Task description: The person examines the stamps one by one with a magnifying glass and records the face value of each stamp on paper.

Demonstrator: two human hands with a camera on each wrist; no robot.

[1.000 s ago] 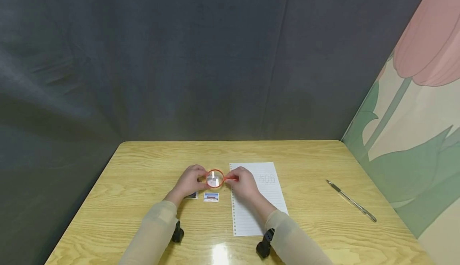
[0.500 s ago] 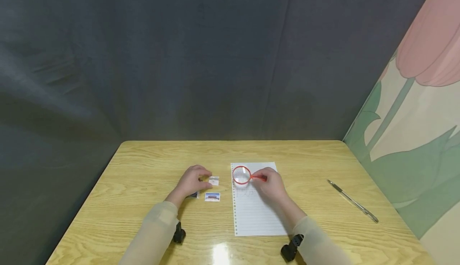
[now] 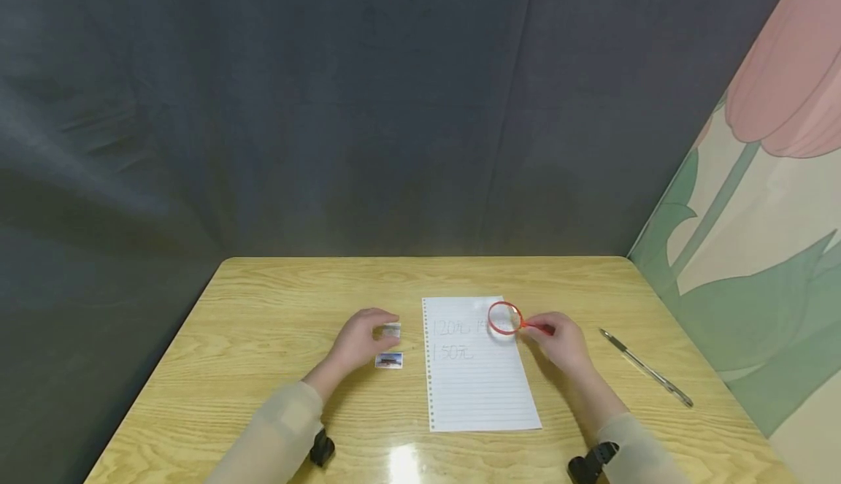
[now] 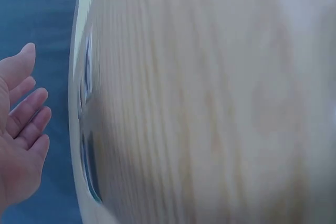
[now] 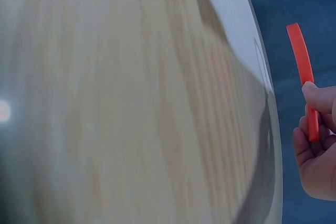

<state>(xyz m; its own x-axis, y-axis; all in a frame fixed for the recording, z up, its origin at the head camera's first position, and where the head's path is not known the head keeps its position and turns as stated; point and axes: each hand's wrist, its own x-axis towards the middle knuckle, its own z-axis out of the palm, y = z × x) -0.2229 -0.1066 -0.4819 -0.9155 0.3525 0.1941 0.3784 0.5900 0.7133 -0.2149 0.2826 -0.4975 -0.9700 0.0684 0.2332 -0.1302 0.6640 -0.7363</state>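
Observation:
A red-rimmed magnifying glass (image 3: pixel 505 318) is held by its handle in my right hand (image 3: pixel 561 342), pinched between thumb and fingers. Its lens is above the upper right part of a lined sheet of paper (image 3: pixel 482 396) with pencil-like writing. In the right wrist view, the red magnifying glass (image 5: pixel 299 51) is seen edge-on, raised off the table. My left hand (image 3: pixel 358 339) hovers over the small picture stamps with loosely bent fingers and nothing in them. One pale stamp (image 3: pixel 391 330) shows between thumb and forefinger; a blue-topped stamp (image 3: pixel 389 360) lies just below. The left wrist view shows the left hand (image 4: pixel 23 124) with fingers apart from the table.
A clear-barrelled pen (image 3: pixel 646 367) lies at the right of the wooden table (image 3: pixel 276 287). Dark cloth (image 3: pixel 394 104) hangs behind the table, and a tulip-patterned curtain (image 3: pixel 755 265) borders its right side.
My right hand has carried the magnifying glass rightward, from over the stamps across the paper. The left hand has shifted slightly right, and now covers the dark stamp that was partly visible beneath it.

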